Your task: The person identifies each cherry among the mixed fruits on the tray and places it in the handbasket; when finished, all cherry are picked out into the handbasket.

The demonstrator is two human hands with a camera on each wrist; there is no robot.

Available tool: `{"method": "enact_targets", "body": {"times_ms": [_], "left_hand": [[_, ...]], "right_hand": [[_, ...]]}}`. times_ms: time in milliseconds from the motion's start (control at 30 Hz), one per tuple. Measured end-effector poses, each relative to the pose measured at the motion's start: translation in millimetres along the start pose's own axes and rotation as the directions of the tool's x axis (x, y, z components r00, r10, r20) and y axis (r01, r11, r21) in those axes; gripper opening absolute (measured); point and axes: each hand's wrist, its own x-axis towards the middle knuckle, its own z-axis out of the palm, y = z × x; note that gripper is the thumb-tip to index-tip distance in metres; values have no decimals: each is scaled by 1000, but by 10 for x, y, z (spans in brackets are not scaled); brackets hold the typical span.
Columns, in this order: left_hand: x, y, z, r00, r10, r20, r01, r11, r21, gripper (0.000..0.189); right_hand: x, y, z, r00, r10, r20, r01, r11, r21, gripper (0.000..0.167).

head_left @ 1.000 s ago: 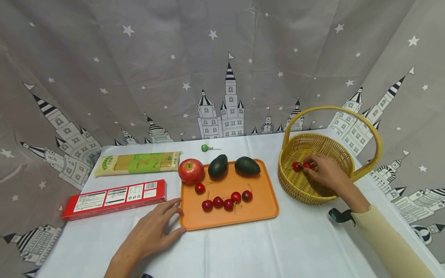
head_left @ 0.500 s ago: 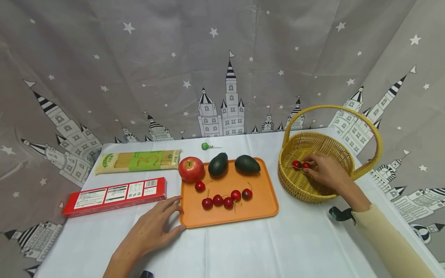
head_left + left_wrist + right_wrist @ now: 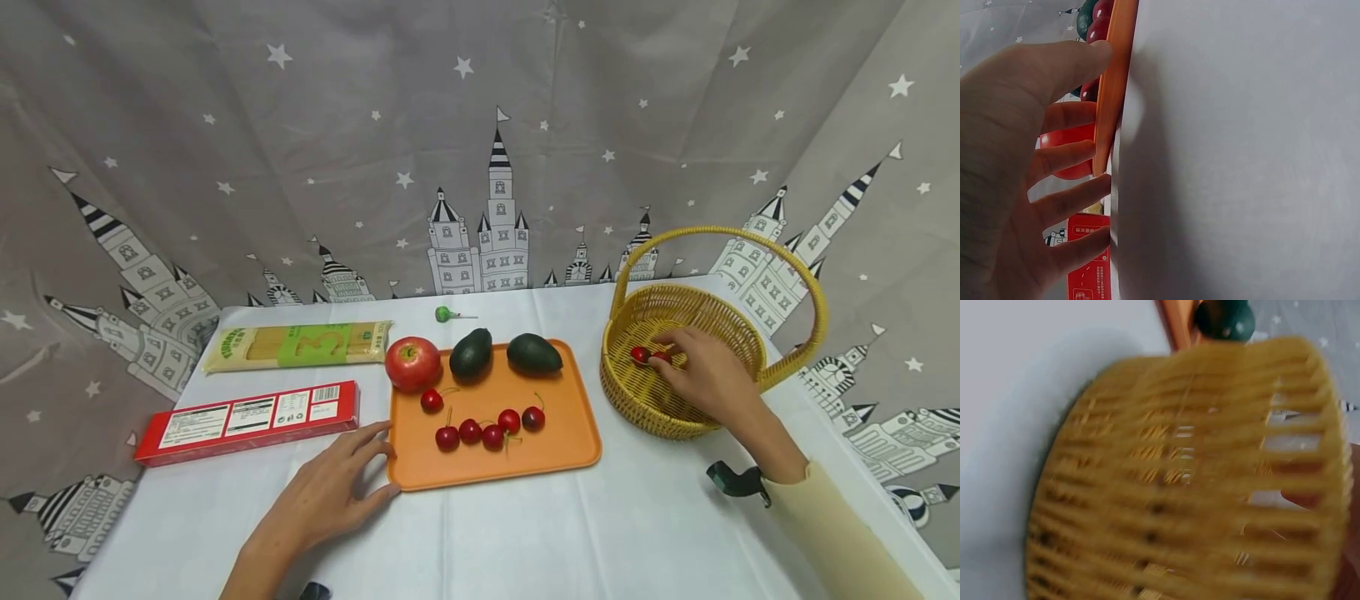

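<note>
On the left, my left hand has its fingers spread and loosely bent, with fingertips and thumb at the left edge of the orange tray. In the left wrist view the thumb lies against the tray's rim. My right hand reaches into the yellow wicker basket, thumb and index finger parted around a red cherry. Another cherry lies beside it on the basket floor. In the right wrist view the basket wall covers most of the hand.
On the tray are an apple, two avocados and several cherries. A green lollipop lies behind it. Left of the tray lie a noodle packet and a red box. The basket's tall handle arches over the opening.
The thumb and index finger of my right hand have parted a little at the cherry, and its wrist has shifted slightly back. The left hand stays at the tray edge.
</note>
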Motion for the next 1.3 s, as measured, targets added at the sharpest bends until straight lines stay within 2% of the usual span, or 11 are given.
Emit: {"method": "enact_targets", "body": {"times_ms": [400, 700, 900, 1100, 1300], "left_hand": [[11, -3, 33, 1000, -12, 11, 12, 1000, 8, 48], [26, -15, 26, 1000, -4, -28, 4, 1000, 14, 46], [14, -8, 32, 1000, -20, -9, 20, 1000, 15, 48], [2, -3, 43, 1000, -17, -22, 17, 1000, 21, 50], [12, -7, 61, 1000, -15, -21, 15, 1000, 16, 48]], "right_hand": [[-73, -397, 69, 987, -133, -87, 137, 990, 41, 32], [-89, -652, 171, 981, -180, -68, 185, 980, 70, 40], [-117, -793, 271, 962, -260, -82, 266, 962, 65, 43], [-152, -901, 378, 942, -325, -80, 331, 941, 78, 41], [-166, -978, 501, 934, -357, -32, 358, 930, 79, 42]]}}
